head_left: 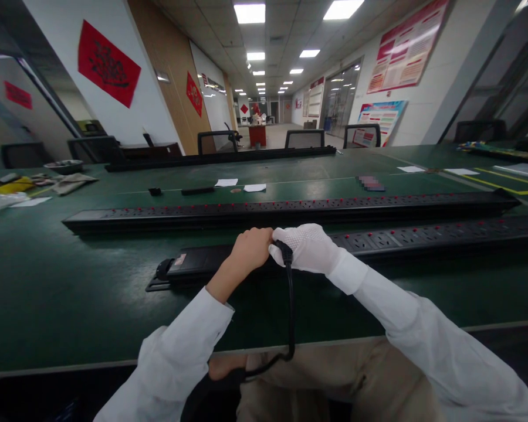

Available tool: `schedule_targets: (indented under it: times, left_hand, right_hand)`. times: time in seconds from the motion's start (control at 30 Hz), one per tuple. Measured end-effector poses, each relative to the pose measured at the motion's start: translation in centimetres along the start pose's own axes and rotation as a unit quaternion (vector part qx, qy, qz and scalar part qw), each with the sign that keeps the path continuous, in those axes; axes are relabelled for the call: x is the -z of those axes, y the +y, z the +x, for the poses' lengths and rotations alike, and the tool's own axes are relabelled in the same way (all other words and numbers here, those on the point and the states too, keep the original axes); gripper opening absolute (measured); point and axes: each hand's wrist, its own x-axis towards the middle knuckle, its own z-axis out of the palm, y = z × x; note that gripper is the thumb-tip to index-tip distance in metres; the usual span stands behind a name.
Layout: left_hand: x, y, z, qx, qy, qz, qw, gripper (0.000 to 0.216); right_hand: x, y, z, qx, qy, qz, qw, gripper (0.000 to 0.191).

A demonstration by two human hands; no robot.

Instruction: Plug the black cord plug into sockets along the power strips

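Observation:
A long black power strip (pixel 202 261) lies across the near part of the green table, with sockets and small red lights along its right part. My gloved right hand (pixel 308 247) is closed around the black plug (pixel 284 251) of a power cord, right over the strip. From the plug the black cord (pixel 291 310) hangs down past the table edge toward my lap. My bare left hand (pixel 251 247) rests on the strip with its fingers curled over it, touching the right fingertips. Its fingertips and the plug's front end are hidden.
A second black power strip (pixel 180 215) lies parallel behind the first. Farther back are a long black bar (pixel 229 155), white paper slips (pixel 255 187), a small black piece (pixel 155 191) and a blurred-out item (pixel 370 183). A bowl (pixel 65 166) and cloth (pixel 74 183) sit at left.

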Motion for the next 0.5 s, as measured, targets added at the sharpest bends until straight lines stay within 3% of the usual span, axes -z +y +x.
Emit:
schedule_targets:
  times: [0.5]
  left_hand:
    - [-0.20, -0.12, 0.04, -0.001, -0.002, 0.007, 1.000, 0.025]
  right_hand:
    - [-0.11, 0.03, -0.04, -0.007, -0.004, 0.002, 1.000, 0.032]
